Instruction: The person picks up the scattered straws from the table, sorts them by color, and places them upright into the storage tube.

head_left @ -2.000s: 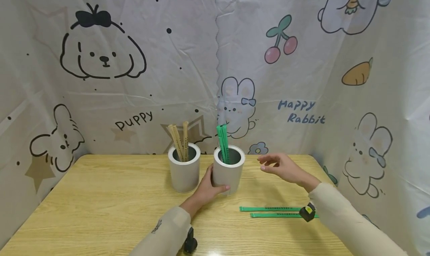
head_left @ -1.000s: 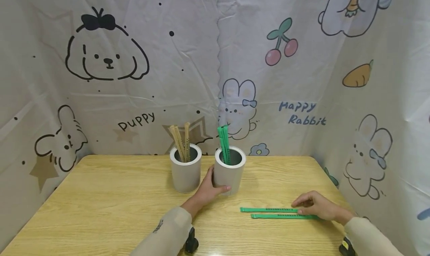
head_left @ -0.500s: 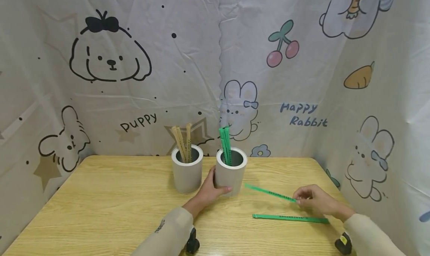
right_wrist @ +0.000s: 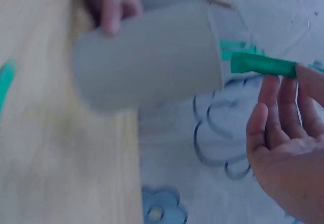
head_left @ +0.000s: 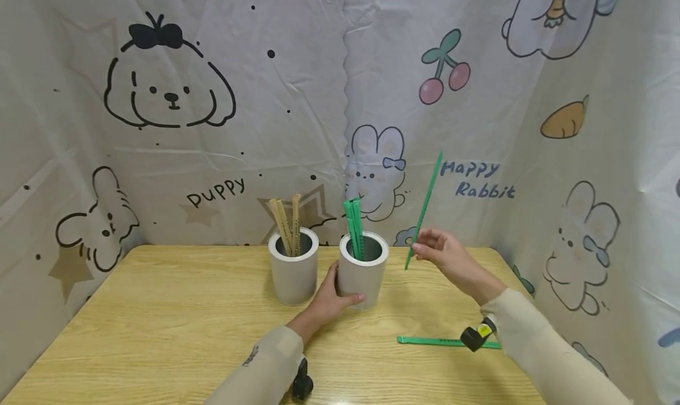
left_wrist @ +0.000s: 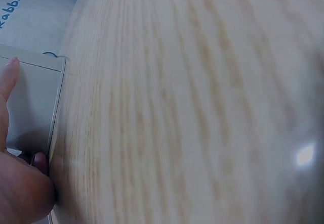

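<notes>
My left hand (head_left: 325,306) grips the lower side of a grey-white cylindrical cup (head_left: 366,280) that stands on the table; its thumb lies across the front. Several green stick packets (head_left: 353,228) lean inside this cup. To the cup's right, my right hand (head_left: 450,262) pinches one slim green stick packet (head_left: 428,201) near its lower end, holding it tilted upright above the table. In the right wrist view that packet's flat end (right_wrist: 258,63) points toward the cup's rim. Another green packet (head_left: 427,340) with dark print lies on the table, partly behind the right wrist camera.
A matching cup (head_left: 294,280) stands to the left with several tan stick packets (head_left: 285,225) in it. The wood-grain table (head_left: 175,322) ends at a printed cloth (head_left: 297,98) hanging behind and along both sides.
My right hand has picked up one of the two green packets from the table, carried it up and left toward the cup, and turned it upright. The left hand keeps its hold.
</notes>
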`<state>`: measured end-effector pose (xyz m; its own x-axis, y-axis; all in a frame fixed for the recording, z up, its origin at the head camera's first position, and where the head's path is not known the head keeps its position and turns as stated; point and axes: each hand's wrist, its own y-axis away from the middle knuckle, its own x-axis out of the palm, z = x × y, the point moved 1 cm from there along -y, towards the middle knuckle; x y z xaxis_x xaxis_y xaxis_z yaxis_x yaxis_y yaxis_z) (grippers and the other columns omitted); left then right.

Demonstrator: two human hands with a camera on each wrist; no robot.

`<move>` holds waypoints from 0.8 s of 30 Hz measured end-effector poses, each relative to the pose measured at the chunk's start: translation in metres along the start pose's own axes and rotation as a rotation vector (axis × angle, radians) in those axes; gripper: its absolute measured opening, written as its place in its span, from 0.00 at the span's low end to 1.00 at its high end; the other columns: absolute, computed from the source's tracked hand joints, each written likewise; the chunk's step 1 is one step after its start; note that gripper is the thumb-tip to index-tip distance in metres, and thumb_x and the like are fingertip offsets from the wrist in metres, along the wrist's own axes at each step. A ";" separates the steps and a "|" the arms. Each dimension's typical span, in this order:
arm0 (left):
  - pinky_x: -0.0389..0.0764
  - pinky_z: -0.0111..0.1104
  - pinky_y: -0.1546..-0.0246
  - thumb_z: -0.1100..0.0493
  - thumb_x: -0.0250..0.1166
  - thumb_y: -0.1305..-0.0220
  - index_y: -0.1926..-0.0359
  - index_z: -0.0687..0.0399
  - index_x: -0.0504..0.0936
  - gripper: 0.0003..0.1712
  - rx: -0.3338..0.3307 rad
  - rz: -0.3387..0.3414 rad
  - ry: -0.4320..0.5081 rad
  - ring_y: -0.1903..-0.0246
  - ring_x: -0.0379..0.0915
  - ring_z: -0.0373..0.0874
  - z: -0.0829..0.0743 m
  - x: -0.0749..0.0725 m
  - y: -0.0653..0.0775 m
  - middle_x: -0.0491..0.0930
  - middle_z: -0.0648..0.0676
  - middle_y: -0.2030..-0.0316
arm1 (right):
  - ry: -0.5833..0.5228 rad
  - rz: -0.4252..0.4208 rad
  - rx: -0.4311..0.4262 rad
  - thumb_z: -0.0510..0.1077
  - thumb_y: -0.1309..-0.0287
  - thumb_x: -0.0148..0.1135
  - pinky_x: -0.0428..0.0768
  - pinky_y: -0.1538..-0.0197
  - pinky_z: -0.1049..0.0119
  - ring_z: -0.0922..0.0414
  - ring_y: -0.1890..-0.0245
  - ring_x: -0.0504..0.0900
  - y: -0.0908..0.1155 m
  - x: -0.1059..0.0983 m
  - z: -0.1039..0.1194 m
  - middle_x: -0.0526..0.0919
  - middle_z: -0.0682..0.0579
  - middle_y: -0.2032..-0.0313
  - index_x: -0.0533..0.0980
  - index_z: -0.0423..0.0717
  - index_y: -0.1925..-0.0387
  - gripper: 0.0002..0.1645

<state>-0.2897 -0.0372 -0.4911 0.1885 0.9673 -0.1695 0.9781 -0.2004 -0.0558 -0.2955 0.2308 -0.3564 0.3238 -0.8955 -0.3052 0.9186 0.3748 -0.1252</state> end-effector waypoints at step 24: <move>0.54 0.60 0.25 0.58 0.76 0.42 0.20 0.53 0.47 0.58 0.002 0.004 -0.011 0.24 0.53 0.63 -0.002 -0.001 0.001 0.56 0.63 0.23 | 0.199 -0.072 -0.017 0.42 0.31 0.62 0.78 0.45 0.64 0.59 0.54 0.81 -0.045 0.043 0.001 0.83 0.38 0.49 0.77 0.32 0.47 0.19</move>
<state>-0.2884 -0.0383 -0.4891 0.1914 0.9648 -0.1805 0.9772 -0.2045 -0.0568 -0.3226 0.1752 -0.3628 0.2048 -0.8559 -0.4748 0.9334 0.3169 -0.1686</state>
